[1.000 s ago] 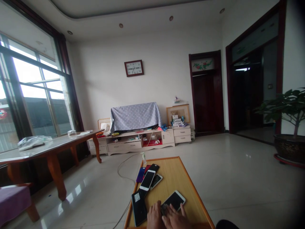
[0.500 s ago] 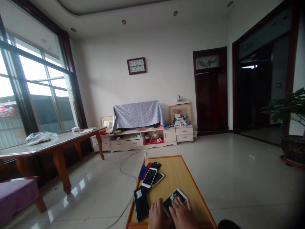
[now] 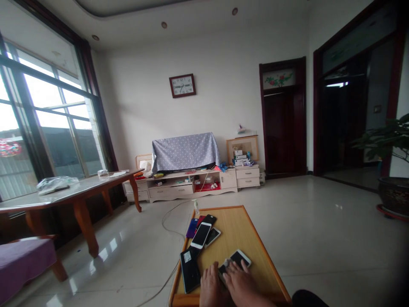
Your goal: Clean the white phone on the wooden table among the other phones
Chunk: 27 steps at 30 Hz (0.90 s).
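Where the person's two hands lie side by side at the near end of the wooden table [image 3: 246, 230], a white-framed phone [image 3: 242, 257] sits screen up, slanting away toward the right edge. The right hand [image 3: 240, 281] covers part of it, fingers stretched out and slightly apart, and a small pale wad [image 3: 227, 262] shows by the fingertips against the dark screen — whether pinched or merely pressed, I cannot tell from here. The left hand [image 3: 210, 283] is at the phone's near left end, its fingers close together and gently bent; I cannot make out whether they grip it.

Along the left edge, a large dark device [image 3: 191, 275] with a pale label lies toward the near left corner. Past it, a white phone [image 3: 201, 235] overlaps a smaller phone [image 3: 213, 237]. Further on, a blue phone [image 3: 191, 228], a red phone [image 3: 200, 220] and a black phone [image 3: 210, 219] bunch toward the far left corner — a pump bottle [image 3: 196, 207] stands upright there.
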{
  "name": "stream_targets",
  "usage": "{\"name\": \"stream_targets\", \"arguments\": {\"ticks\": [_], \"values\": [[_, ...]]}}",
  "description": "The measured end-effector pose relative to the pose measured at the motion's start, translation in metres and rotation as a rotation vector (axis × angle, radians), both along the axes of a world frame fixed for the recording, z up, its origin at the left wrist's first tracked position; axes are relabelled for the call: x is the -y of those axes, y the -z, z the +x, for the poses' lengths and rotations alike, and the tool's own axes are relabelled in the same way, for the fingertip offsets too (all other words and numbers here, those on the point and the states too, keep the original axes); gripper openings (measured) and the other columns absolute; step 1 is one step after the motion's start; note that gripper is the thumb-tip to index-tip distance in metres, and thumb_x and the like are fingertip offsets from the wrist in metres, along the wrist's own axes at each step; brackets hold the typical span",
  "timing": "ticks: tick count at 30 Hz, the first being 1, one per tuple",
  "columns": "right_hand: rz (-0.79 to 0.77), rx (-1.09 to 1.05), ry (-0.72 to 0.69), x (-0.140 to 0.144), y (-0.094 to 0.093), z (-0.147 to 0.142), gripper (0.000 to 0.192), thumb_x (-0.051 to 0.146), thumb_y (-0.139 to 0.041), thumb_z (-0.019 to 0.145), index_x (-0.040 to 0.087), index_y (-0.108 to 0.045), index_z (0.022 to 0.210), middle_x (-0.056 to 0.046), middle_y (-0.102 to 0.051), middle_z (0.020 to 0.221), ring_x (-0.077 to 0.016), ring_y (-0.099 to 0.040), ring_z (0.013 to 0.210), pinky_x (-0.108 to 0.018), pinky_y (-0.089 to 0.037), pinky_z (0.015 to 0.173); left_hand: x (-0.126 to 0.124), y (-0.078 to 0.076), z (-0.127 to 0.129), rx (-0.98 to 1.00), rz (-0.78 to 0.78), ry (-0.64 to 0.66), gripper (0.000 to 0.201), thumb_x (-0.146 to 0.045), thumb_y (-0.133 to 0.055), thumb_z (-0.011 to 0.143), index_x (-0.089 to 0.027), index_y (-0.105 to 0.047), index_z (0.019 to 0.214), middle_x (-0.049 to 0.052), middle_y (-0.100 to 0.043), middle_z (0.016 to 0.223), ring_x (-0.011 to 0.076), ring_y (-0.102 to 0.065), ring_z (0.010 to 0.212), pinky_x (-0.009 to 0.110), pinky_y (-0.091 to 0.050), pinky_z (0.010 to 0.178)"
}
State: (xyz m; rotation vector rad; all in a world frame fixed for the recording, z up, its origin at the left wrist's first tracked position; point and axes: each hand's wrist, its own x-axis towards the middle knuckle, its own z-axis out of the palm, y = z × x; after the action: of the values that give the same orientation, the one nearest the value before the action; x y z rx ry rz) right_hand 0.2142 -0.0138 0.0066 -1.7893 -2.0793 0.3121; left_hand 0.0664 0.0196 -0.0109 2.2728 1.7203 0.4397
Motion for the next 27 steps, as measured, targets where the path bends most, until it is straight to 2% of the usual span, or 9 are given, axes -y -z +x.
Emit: {"name": "stream_targets", "arguments": {"ticks": [2,4,8,11,13,18,21,24,27], "values": [[0.005,-0.056,-0.144,0.006,-0.003,-0.011,0.054,0.041,-0.024,0.106,0.025,-0.054,0.147,-0.009,-0.055,0.15,-0.0271,-0.048,0.142,-0.05,-0.025,0.124,0.002,-0.006,0.0,-0.012,-0.041,0.001,0.07,-0.031,-0.047,0.085,-0.009,-0.041,0.151,0.015,-0.051,0.153,0.0268,-0.045,0.14,0.036,-0.031,0.117],[0.022,-0.084,-0.164,0.007,-0.007,-0.01,0.05,0.038,-0.026,0.106,0.031,-0.056,0.145,-0.004,-0.059,0.148,-0.0226,-0.05,0.14,-0.045,-0.025,0.124,0.003,-0.009,0.001,0.002,-0.052,-0.01,0.073,-0.03,-0.049,0.083,-0.01,-0.038,0.153,0.015,-0.049,0.154,0.0261,-0.044,0.141,0.034,-0.03,0.117],[0.031,-0.059,0.051,-0.011,-0.014,0.02,0.052,0.036,-0.026,0.105,0.022,-0.066,0.135,-0.009,-0.062,0.145,-0.0242,-0.05,0.141,-0.045,-0.02,0.125,0.003,-0.005,0.004,0.049,-0.014,-0.04,0.084,-0.041,-0.06,0.075,-0.012,-0.04,0.151,0.015,-0.054,0.15,0.0288,-0.046,0.139,0.035,-0.03,0.118],[0.033,-0.059,0.134,-0.021,-0.014,0.028,0.055,0.033,-0.023,0.104,0.015,-0.063,0.138,-0.016,-0.056,0.149,-0.0277,-0.045,0.144,-0.048,-0.02,0.125,0.001,0.001,0.005,0.051,0.007,-0.029,0.094,-0.044,-0.065,0.069,-0.008,-0.038,0.152,0.017,-0.056,0.147,0.0304,-0.047,0.138,0.035,-0.03,0.118],[0.028,-0.063,0.079,-0.018,-0.012,0.017,0.052,0.031,-0.027,0.103,0.017,-0.063,0.138,-0.014,-0.058,0.148,-0.0263,-0.047,0.143,-0.046,-0.022,0.124,0.0,0.006,0.004,0.054,0.021,-0.028,0.091,-0.044,-0.062,0.073,-0.008,-0.037,0.152,0.017,-0.056,0.148,0.0301,-0.047,0.138,0.035,-0.03,0.118],[0.027,-0.089,-0.117,-0.007,-0.011,-0.012,0.047,0.027,-0.034,0.101,0.035,-0.062,0.138,0.002,-0.063,0.144,-0.0157,-0.054,0.135,-0.033,-0.025,0.123,-0.002,0.011,0.002,0.036,0.04,-0.01,0.081,-0.037,-0.056,0.079,-0.01,-0.037,0.153,0.015,-0.046,0.157,0.0289,-0.045,0.141,0.036,-0.026,0.121],[0.02,-0.084,-0.019,-0.02,-0.013,0.004,0.048,0.027,-0.033,0.101,0.025,-0.065,0.135,-0.006,-0.061,0.147,-0.0221,-0.051,0.139,-0.04,-0.025,0.123,0.0,0.005,0.002,0.065,0.046,-0.012,0.086,-0.043,-0.06,0.077,-0.01,-0.037,0.153,0.016,-0.054,0.149,0.0296,-0.049,0.136,0.035,-0.031,0.118],[0.017,-0.074,0.135,-0.036,-0.012,0.028,0.052,0.026,-0.03,0.1,0.015,-0.061,0.14,-0.014,-0.054,0.151,-0.0285,-0.043,0.146,-0.049,-0.02,0.125,0.001,0.0,0.004,0.061,0.042,-0.011,0.093,-0.044,-0.064,0.071,-0.007,-0.037,0.152,0.016,-0.058,0.144,0.03,-0.051,0.133,0.035,-0.033,0.117],[0.016,-0.064,0.159,-0.035,-0.008,0.028,0.053,0.025,-0.03,0.099,0.012,-0.057,0.144,-0.016,-0.05,0.154,-0.0304,-0.037,0.149,-0.052,-0.017,0.125,0.002,-0.001,0.005,0.046,0.04,-0.014,0.09,-0.044,-0.063,0.072,-0.009,-0.039,0.151,0.016,-0.056,0.147,0.0299,-0.049,0.136,0.035,-0.032,0.117]]}}
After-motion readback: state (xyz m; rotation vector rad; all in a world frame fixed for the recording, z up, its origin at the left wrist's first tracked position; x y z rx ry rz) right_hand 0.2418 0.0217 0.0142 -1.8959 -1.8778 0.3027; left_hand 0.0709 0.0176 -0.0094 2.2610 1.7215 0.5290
